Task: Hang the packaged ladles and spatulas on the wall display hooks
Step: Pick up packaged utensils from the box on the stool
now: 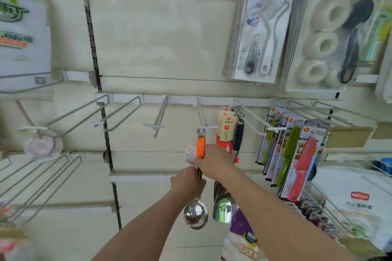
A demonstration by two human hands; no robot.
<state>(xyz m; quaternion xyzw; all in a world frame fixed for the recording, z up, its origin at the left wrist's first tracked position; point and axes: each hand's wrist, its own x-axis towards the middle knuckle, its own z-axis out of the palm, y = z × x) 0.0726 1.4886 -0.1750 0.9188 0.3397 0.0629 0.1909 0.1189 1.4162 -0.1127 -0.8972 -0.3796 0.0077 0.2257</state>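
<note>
A ladle with an orange handle point(200, 146) and a shiny steel bowl point(196, 214) hangs with its top loop at the tip of a white wall hook point(201, 116). My right hand point(214, 161) grips the orange handle near its lower end, beside a white paper tag point(190, 154). Lower down, my left hand point(187, 180) holds the ladle's shaft just above the bowl. On the hook to the right hang several packaged ladles and spatulas point(228, 131) with cream and red cards, their steel heads point(222, 207) behind my right forearm.
Several bare wire hooks point(158, 122) stick out along the same rail to the left. Packaged knives point(297, 154) hang at the right, and carded kitchen tools point(263, 27) and tape rolls point(326, 34) above. A purple bag point(241, 235) sits below my right arm.
</note>
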